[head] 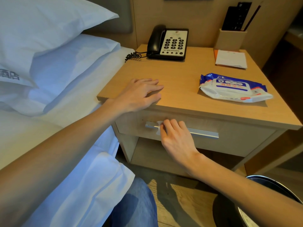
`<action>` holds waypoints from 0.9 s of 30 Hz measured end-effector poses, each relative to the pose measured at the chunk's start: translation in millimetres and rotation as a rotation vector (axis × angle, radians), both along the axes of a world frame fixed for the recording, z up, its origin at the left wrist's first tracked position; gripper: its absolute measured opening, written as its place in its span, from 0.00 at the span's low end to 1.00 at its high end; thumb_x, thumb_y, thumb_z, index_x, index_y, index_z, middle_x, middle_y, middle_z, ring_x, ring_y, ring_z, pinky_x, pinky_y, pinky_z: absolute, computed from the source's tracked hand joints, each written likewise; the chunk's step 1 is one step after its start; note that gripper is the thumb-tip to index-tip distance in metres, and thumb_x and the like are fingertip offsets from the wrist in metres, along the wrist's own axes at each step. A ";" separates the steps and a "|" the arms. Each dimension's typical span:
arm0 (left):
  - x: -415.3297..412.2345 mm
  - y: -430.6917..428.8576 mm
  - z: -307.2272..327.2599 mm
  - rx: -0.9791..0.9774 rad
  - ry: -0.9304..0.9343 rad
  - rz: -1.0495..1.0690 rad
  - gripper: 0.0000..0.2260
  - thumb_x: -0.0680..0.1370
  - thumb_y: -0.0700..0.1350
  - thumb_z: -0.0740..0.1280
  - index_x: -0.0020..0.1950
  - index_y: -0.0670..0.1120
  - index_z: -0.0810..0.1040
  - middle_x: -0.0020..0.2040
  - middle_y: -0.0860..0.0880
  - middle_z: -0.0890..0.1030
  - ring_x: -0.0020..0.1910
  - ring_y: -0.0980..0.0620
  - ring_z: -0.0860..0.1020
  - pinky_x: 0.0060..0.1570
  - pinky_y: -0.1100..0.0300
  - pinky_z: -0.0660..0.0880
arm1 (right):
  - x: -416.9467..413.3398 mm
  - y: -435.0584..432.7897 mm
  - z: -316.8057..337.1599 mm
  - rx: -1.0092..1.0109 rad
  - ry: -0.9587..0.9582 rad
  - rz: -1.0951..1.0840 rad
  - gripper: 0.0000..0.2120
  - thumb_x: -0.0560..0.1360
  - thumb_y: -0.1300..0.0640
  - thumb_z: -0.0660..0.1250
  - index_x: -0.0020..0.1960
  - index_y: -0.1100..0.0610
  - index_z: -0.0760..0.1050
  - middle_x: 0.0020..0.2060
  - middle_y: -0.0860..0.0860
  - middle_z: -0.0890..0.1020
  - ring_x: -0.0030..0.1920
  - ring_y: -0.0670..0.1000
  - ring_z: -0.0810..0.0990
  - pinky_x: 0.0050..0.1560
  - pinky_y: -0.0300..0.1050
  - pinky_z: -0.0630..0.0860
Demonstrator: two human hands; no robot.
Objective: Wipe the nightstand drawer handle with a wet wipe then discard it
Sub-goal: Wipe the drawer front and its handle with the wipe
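A long silver handle point(203, 132) runs across the front of the drawer point(237, 141) of a light wooden nightstand point(180, 79). My right hand point(176, 136) presses a white wet wipe point(158, 127) against the left part of that handle, fingers curled over it. My left hand point(139, 94) lies flat on the nightstand's front left corner, fingers spread, holding nothing. A blue and white pack of wet wipes point(234, 88) lies on the top at the right.
A black telephone point(168, 44) stands at the back of the top, with a notepad point(230, 58) and a wooden holder point(231, 39) at the back right. A bed with white pillows point(49, 54) is at the left. A dark round bin point(242, 208) stands on the floor at the lower right.
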State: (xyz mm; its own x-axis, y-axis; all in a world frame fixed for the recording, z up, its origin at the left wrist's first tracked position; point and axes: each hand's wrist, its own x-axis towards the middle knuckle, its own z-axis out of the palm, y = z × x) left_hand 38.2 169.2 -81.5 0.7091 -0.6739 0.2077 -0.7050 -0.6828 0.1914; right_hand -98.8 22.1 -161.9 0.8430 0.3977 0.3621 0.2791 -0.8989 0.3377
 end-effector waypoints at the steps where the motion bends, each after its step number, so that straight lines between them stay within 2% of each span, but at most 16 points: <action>1: 0.0 -0.2 -0.2 0.001 -0.003 0.001 0.25 0.76 0.60 0.51 0.71 0.56 0.67 0.75 0.52 0.64 0.74 0.52 0.59 0.68 0.47 0.57 | 1.2 1.7 0.0 -0.006 -0.015 -0.005 0.12 0.67 0.64 0.72 0.50 0.67 0.79 0.43 0.59 0.79 0.42 0.59 0.76 0.39 0.50 0.71; 8: -0.1 -0.4 -0.4 0.006 -0.005 0.004 0.25 0.76 0.60 0.51 0.72 0.56 0.67 0.75 0.52 0.64 0.74 0.52 0.59 0.68 0.47 0.57 | 12.2 16.6 0.8 -0.012 -0.054 0.029 0.11 0.69 0.65 0.64 0.49 0.65 0.80 0.40 0.57 0.79 0.40 0.57 0.75 0.38 0.48 0.69; 13: -0.3 -0.7 -0.8 0.016 -0.016 0.006 0.26 0.76 0.61 0.51 0.72 0.55 0.66 0.75 0.51 0.64 0.74 0.52 0.60 0.68 0.47 0.57 | 14.4 28.4 5.2 -0.027 0.004 0.009 0.14 0.61 0.62 0.75 0.47 0.64 0.81 0.40 0.56 0.79 0.41 0.57 0.75 0.38 0.49 0.68; 27: -1.6 -0.4 0.7 0.021 -0.027 0.007 0.26 0.75 0.60 0.51 0.72 0.56 0.66 0.75 0.52 0.64 0.74 0.52 0.60 0.68 0.47 0.57 | 31.8 48.3 0.7 0.035 0.011 0.032 0.10 0.64 0.61 0.74 0.45 0.60 0.83 0.43 0.56 0.81 0.42 0.57 0.75 0.40 0.49 0.67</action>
